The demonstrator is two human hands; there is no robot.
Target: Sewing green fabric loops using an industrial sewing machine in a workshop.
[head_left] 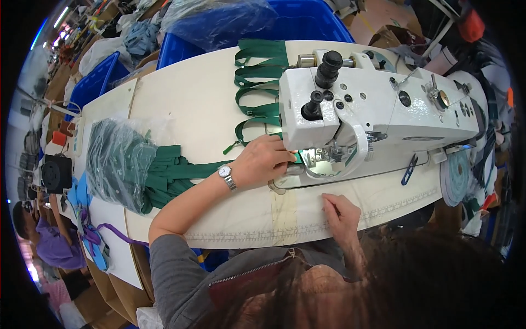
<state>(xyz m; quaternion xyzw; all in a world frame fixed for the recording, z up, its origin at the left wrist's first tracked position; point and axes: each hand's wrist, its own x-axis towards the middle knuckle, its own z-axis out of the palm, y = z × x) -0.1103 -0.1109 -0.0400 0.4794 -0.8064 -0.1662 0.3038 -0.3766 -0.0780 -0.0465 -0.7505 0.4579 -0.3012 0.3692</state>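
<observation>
A white sewing machine [383,104] stands on the pale table, its lit needle area low at its left end. My left hand [268,159], with a watch on the wrist, is closed on a green fabric strap [211,169] at the left of the needle area. Leftward, the strap runs to a bundle of green straps [167,170], partly inside a clear plastic bag [115,164]. Behind my left hand, looped green straps [260,82] trail from the machine toward the back edge. My right hand [342,216] rests curled near the front edge; whether its fingers hold anything is hidden.
Blue thread snips [409,170] lie right of the needle area. A printed ruler strip [246,236] follows the table's front edge. Blue bins [307,19] stand behind the table. Purple and blue ribbons [90,236] hang at the left. Another person [55,241] is at far left.
</observation>
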